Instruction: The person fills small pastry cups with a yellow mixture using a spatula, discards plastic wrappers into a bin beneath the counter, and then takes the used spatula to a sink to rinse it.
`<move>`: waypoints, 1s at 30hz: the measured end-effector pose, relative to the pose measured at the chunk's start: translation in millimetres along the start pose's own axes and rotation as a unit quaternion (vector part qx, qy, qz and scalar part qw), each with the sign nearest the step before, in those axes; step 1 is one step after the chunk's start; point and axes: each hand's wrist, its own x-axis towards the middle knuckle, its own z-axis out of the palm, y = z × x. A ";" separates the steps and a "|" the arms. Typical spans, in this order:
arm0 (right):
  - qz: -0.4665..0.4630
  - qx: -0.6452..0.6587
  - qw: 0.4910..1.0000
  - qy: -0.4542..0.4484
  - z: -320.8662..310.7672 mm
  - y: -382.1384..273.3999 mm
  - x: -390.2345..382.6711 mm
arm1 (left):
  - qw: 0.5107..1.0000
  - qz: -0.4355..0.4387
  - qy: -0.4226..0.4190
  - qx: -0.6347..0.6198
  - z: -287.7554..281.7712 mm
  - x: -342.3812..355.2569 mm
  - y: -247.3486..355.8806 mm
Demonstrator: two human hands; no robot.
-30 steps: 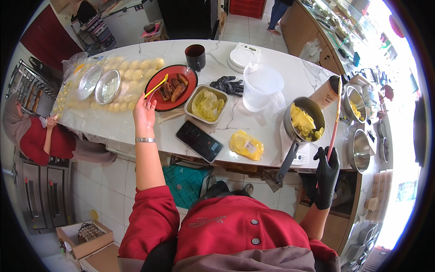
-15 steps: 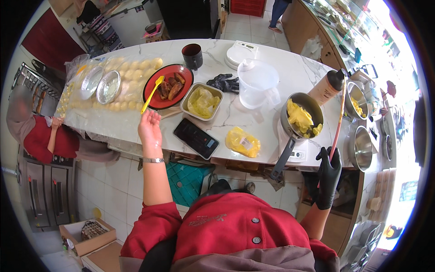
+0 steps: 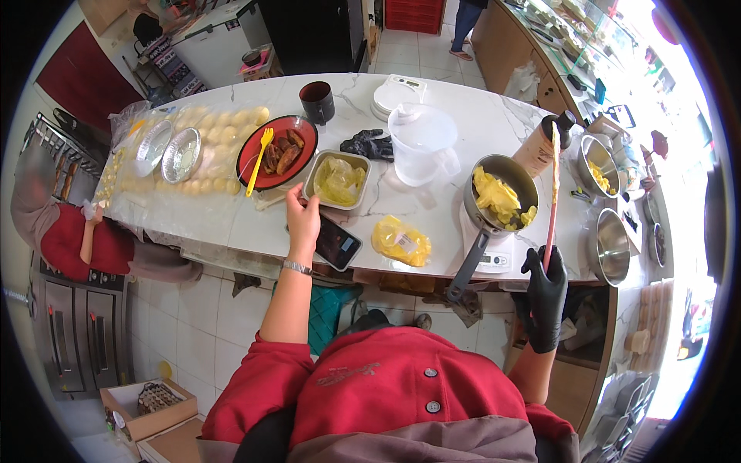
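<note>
My bare left hand [image 3: 303,205] has its fingers slightly curled and apart at the near-left corner of a metal container [image 3: 335,182] holding a yellow bag; whether they touch it is unclear. A phone [image 3: 338,245] lies partly behind that hand. Just left, a red plate [image 3: 274,174] holds brown food [image 3: 287,157] and a yellow utensil [image 3: 259,162]. My right hand [image 3: 544,278], in a black glove, grips a long pink-handled tool [image 3: 553,216] upright beside a grey pan [image 3: 518,186] of yellow fat [image 3: 494,193] on a white scale [image 3: 500,261]. A yellow packet [image 3: 400,241] lies between my hands.
A clear jug [image 3: 417,147], black glove [image 3: 363,147], mug [image 3: 316,100] and second scale [image 3: 394,96] stand behind. Dough balls [image 3: 216,154] and foil tins [image 3: 183,158] lie left, steel bowls [image 3: 610,255] right. A co-worker [image 3: 69,239] is at the far left; another person's legs [image 3: 467,31] show behind.
My left hand has moved right, from beside the plate and yellow utensil to the metal container's corner. The utensil now lies on the plate. My right hand still holds the pink tool.
</note>
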 end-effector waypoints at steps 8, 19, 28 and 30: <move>-0.005 -0.022 0.999 -0.029 0.5 -1.8 -0.9 | 0.862 0.415 -0.051 0.287 10.0 14.2 57.3; -0.180 -0.231 0.936 -0.194 16.0 -39.6 12.4 | 0.899 0.299 -0.211 0.241 14.4 44.1 123.6; -0.303 -0.359 0.839 -0.273 74.1 -70.4 16.1 | 0.885 0.316 -0.192 0.282 21.0 38.6 162.0; -0.307 -0.365 0.830 -0.288 91.8 -62.1 22.7 | 0.882 0.323 -0.188 0.287 21.9 35.7 161.1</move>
